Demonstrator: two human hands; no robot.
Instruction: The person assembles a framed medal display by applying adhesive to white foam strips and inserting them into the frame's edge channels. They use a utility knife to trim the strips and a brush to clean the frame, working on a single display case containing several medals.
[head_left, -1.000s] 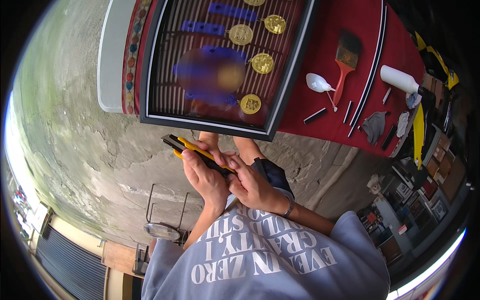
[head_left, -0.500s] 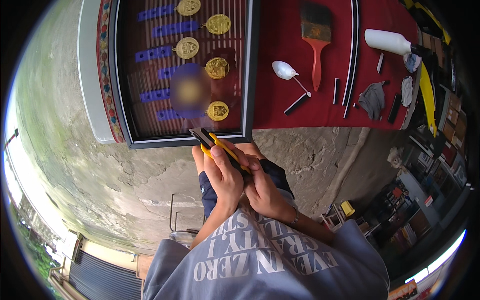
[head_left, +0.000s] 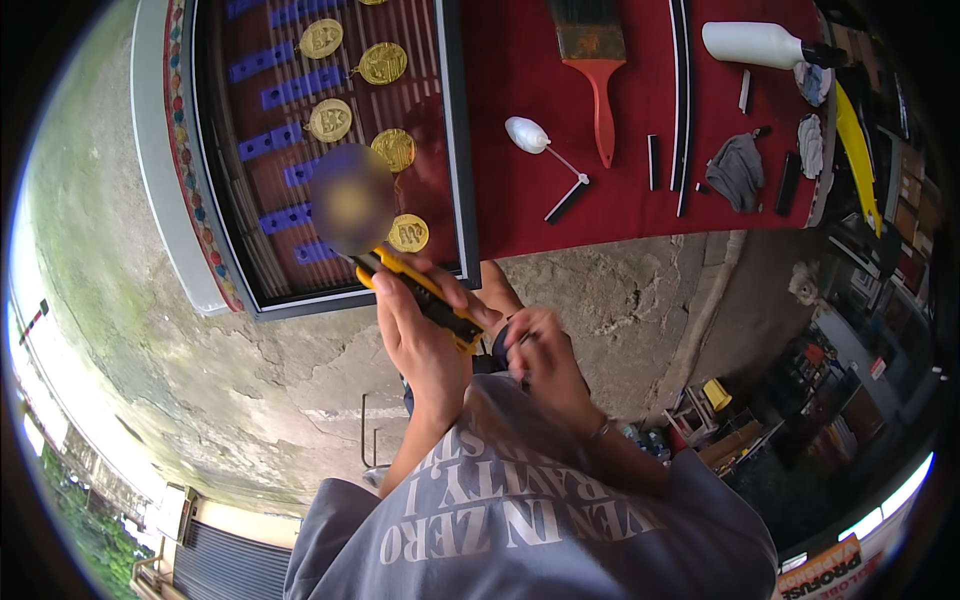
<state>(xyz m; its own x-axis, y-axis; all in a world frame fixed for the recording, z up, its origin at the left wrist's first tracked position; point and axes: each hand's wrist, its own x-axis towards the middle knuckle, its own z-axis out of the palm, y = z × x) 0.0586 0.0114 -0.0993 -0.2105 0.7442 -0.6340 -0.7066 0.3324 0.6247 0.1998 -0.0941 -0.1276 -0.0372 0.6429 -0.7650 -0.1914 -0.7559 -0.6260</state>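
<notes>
Framed display of gold medals, left, on red cloth. Left hand closed around yellow-and-black utility knife, held just below the frame's lower corner. Right hand touching the knife's rear end, fingers curled. Paintbrush, right.

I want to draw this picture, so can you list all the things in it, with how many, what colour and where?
Utility knife: one, yellow and black, in the left hand.
Picture frame: one, black, on the red table.
Medals: five showing, gold, inside the frame.
Red table: one, top of view.
Paintbrush: one, orange handle, on the table.
Bottle: one, white, top right.
Cloth: one, grey, right side.
Left hand: holds the knife.
Right hand: at the knife's end.
</notes>
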